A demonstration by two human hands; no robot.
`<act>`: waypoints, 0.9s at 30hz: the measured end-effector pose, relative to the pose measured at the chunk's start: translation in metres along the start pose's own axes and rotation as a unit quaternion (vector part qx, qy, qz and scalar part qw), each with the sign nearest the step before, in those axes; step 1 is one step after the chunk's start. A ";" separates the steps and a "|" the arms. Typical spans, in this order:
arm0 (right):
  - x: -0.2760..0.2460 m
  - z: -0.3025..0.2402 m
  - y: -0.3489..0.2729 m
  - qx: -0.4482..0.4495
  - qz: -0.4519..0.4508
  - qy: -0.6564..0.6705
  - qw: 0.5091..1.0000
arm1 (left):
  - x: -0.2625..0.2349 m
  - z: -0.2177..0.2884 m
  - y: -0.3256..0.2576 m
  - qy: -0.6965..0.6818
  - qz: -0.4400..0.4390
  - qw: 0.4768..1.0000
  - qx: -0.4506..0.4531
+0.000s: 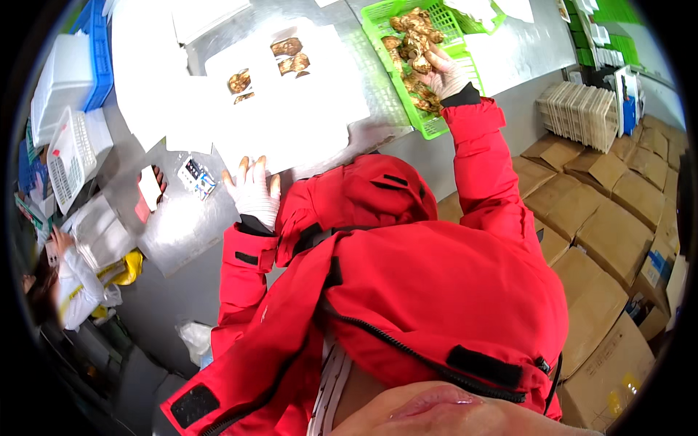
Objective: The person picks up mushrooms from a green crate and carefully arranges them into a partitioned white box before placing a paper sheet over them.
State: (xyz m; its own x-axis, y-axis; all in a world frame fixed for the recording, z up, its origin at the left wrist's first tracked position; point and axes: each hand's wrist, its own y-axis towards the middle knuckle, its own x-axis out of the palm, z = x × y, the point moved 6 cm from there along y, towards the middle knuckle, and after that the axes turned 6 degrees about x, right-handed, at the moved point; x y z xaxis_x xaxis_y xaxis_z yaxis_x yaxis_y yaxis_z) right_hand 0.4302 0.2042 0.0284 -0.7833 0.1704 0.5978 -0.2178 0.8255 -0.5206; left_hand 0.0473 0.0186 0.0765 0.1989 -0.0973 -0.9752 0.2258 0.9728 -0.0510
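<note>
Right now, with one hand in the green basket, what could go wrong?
The right hand reaches far across into the green basket, which juts over the table edge; a pull could tip it off. The brown pieces are heaped, so grabbing one may spill others. The left hand rests flat, steadying nothing.

The left hand (pixel 253 190) lies flat, gloved fingers spread, arm bent close. The right hand (pixel 445 73) reaches far forward, fingers curled downward.

Brown cardboard boxes (pixel 618 240) stacked on floor at right; small white printed label (pixel 196 176) on steel table.
</note>
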 end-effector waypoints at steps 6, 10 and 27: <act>0.075 0.054 -0.008 0.244 -0.203 0.181 0.931 | -0.028 -0.002 0.012 -0.177 0.100 0.979 -0.034; 0.117 0.093 -0.021 0.358 -0.251 0.185 0.880 | -0.026 -0.001 0.035 -0.513 0.049 0.840 -0.170; 0.177 0.124 -0.056 0.117 -0.142 -0.217 0.959 | 0.020 -0.025 0.065 -0.734 0.071 0.615 -0.278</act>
State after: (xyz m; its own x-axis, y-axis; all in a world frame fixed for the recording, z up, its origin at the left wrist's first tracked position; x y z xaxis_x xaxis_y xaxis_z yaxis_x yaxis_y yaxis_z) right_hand 0.2311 0.1216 0.0877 -0.8300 -0.3252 0.4531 -0.5435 0.6540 -0.5262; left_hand 0.0419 0.0848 0.0488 0.9183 0.3093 0.2470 -0.1733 0.8752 -0.4516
